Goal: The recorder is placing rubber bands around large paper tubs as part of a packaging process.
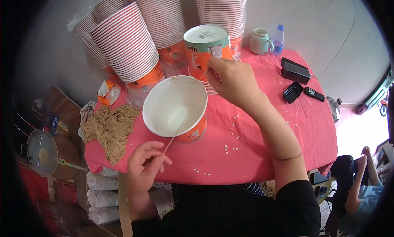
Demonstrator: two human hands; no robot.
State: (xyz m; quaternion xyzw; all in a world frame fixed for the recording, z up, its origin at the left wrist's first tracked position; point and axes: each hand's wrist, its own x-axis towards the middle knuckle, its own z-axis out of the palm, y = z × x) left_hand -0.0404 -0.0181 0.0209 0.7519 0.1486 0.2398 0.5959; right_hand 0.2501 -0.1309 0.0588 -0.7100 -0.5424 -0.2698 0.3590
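Observation:
A white paper bucket (175, 108) with an orange printed outside lies tilted on the pink tablecloth (254, 155), mouth toward me. A thin tan string (172, 139) runs from its rim down through the mouth. My left hand (144, 165) pinches the lower end of that string just in front of the bucket. My right hand (232, 81) pinches the string's other end at the bucket's far rim, beside an upturned bucket (206, 44) with a teal band.
Tall stacks of red-rimmed buckets (127, 42) fill the back of the table. A bundle of tan strings (110, 128) lies at the left edge. A mug (260, 41), water bottle (278, 39), black box (295, 70) and remotes (303, 92) sit at the right. Small white beads are scattered about.

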